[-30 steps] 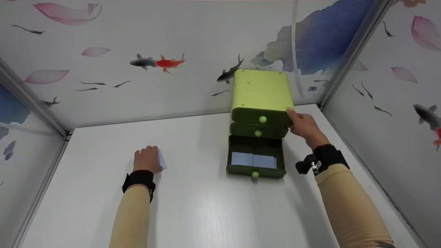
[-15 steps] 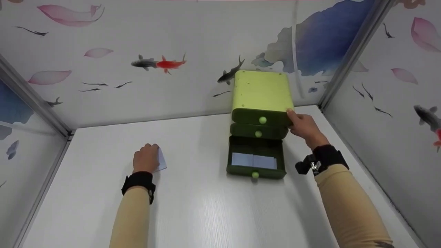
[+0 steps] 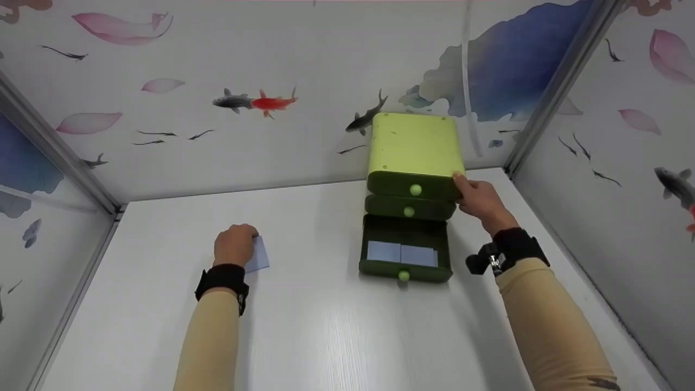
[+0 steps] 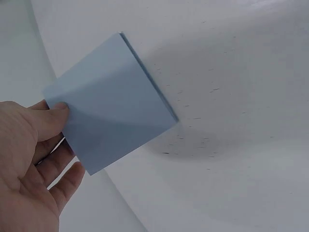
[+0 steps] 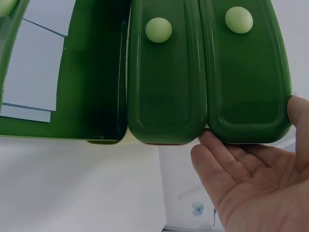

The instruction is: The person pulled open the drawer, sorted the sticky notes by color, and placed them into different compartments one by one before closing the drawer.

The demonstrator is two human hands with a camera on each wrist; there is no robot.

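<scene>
My left hand (image 3: 233, 245) pinches a thin square stack of light-blue paper (image 4: 113, 104) by one corner, thumb on top and fingers underneath. It is over the left part of the white table. At the right, my right hand (image 3: 480, 201) grips the right end of the top drawer (image 3: 391, 183) of a small green drawer cabinet (image 3: 415, 142). In the right wrist view, the thumb lies at that drawer's outer edge and the fingertips (image 5: 208, 140) reach under its end. The bottom drawer (image 3: 362, 258) is pulled out, with light-blue paper squares (image 3: 384, 251) lying in it.
The middle drawer (image 3: 380, 205) is closer in than the bottom one, and each front has a round light-green knob (image 3: 404, 276). The cabinet stands near the back wall (image 3: 304, 49) of the white table (image 3: 320, 326). A printed side wall (image 3: 630, 206) rises on the right.
My left hand has shifted slightly away from me and turned, so more of the light-blue paper shows beside it. The right hand stays on the cabinet, and the drawers stand as before.
</scene>
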